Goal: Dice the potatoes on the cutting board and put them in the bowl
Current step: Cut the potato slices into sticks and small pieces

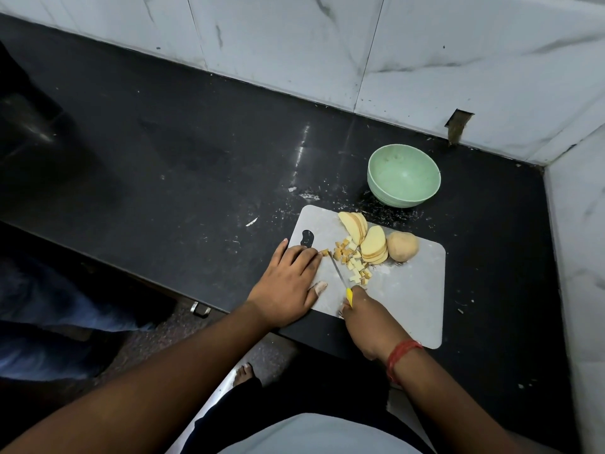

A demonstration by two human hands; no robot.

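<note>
Potatoes: a whole unpeeled potato (pixel 402 246) sits at the far right of the food on the cutting board (pixel 406 290), touching a stack of pale slices (pixel 374 245); a second fan of slices (pixel 353 226) leans just behind it, nearer the board's far edge
Diced pieces: a loose heap of small cubes (pixel 352 263) lies on the board in front of the slices, with one cube (pixel 324 252) apart to the left, at the left fingertips
Cutting board: a grey rounded rectangle with a dark handle slot near its left corner, lying on the black table (pixel 183 165), its near edge at the table's front edge
Knife: a thin blade (pixel 339 271) with a yellow handle (pixel 349 297) runs diagonally from the right hand up toward the lone cube, passing left of the heap
Left hand: the left hand (pixel 288 283) lies flat on the board's left part, fingers straight and spread, gripping nothing, fingertips by the lone cube
Right hand: the right hand (pixel 370 317) is clenched around the yellow handle; a red thread band (pixel 401 355) circles its wrist
Bowl: a pale green bowl (pixel 404 175) stands on the table just beyond the board's far edge, near the marble wall corner, no potato visible inside
</note>
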